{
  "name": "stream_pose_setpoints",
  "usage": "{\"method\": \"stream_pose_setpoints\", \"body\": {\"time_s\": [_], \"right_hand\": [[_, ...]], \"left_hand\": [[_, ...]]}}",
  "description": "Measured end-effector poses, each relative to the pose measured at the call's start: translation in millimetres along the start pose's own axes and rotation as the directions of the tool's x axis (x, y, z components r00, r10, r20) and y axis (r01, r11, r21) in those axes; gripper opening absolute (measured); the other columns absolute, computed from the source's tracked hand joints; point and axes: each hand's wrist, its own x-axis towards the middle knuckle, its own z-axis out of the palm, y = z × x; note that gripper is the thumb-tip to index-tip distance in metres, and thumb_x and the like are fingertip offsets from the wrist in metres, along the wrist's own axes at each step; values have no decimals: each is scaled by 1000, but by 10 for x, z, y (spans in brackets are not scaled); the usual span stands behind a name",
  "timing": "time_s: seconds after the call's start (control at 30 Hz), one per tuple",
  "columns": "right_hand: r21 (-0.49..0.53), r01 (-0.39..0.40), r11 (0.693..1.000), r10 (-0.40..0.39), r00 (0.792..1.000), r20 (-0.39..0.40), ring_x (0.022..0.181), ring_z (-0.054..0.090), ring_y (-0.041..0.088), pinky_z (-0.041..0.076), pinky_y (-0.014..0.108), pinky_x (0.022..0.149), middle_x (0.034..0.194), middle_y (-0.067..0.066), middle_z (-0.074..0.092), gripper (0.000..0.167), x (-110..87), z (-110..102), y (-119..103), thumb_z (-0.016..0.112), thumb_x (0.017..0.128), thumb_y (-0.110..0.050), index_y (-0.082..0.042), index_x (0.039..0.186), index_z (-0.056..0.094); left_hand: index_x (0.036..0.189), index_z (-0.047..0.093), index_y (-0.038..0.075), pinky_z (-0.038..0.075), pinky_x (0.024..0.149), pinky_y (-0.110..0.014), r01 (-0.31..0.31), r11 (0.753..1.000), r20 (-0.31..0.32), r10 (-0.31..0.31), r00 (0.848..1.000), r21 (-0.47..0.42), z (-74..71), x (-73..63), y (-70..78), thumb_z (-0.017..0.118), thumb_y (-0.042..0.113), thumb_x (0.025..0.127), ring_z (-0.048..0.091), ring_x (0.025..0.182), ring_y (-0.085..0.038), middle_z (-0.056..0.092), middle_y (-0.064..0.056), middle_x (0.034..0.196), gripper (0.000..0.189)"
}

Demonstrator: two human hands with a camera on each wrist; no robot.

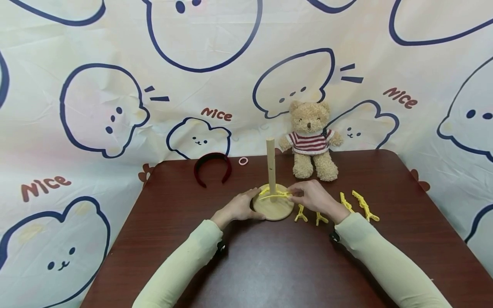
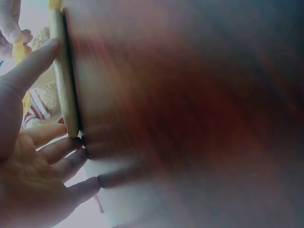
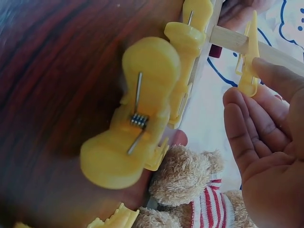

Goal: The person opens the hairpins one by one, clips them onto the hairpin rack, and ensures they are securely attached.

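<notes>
My left hand (image 1: 240,205) grips the rim of a round wooden base (image 1: 275,211), thumb at the near edge and fingers at the left side. From this base rises an upright wooden post (image 1: 271,160). Between thumb and fingertips, my right hand (image 1: 312,194) pinches a yellow alligator hair clip (image 3: 250,61). In the head view that clip lies across the post's foot, low over the base. Several more yellow clips lie on the table near my right hand, among them a small one (image 1: 301,214) and a long one (image 1: 365,206). One clip (image 3: 153,66) shows its metal spring up close.
A dark red headband (image 1: 198,171) lies at the back left of the brown table (image 1: 165,239), with a small pink-and-white ring (image 1: 243,161) beside it. Behind my right hand sits a teddy bear (image 1: 310,143) in a striped shirt, against the printed cloth backdrop (image 1: 239,94).
</notes>
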Motion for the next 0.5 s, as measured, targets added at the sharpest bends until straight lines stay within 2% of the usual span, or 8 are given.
{"method": "stream_pose_setpoints", "body": {"time_s": [0.4,0.5], "right_hand": [[29,-32,999,31,999,33,85,70,14,55,32,74,95,0,76,30,4,-12,15,77,88,-27,-12,114,73],[48,-60,997,58,997,50,86,70,14,55,33,74,97,1,76,33,-13,-29,22,76,89,-30,-13,117,72]], "left_hand": [[157,33,13,30,121,-45,5,1000,14,-5,1000,7,-12,-1,10,82,51,78,32,150,-30,33,-10,163,100],[157,33,13,30,121,-46,8,1000,18,-8,1000,1,-20,-9,19,82,50,78,31,151,-30,32,-11,163,100]]}}
